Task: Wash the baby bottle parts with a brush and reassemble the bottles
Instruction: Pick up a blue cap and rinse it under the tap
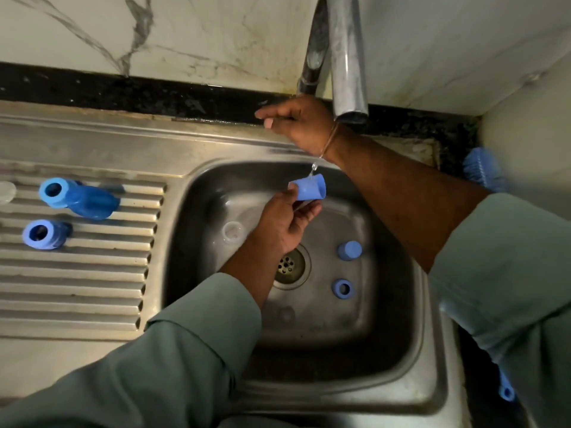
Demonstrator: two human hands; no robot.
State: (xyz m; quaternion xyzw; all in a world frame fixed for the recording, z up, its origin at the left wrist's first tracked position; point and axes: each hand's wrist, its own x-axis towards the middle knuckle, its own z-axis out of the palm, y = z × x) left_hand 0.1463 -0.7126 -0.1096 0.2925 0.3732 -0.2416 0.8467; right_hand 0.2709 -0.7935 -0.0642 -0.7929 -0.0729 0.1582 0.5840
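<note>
My left hand (278,223) holds a small blue bottle cap (309,188) on its side over the sink basin (386,304), and a thin trickle of water (313,168) falls onto it. My right hand (296,122) reaches to the foot of the steel tap (346,57), fingers curled with the thumb pressed in, seemingly on the tap handle, which the hand hides. Two blue bottles (77,199) (46,234) lie on the ribbed drainboard (77,288). In the basin lie a blue cap (349,250), a blue ring (342,288) and a clear part (233,233).
A blue bottle brush (483,168) lies on the dark counter to the right of the sink, its handle end (506,390) showing lower down. The drain (289,265) is in the basin's middle. A clear piece (6,193) sits at the drainboard's left edge. A marble wall runs behind.
</note>
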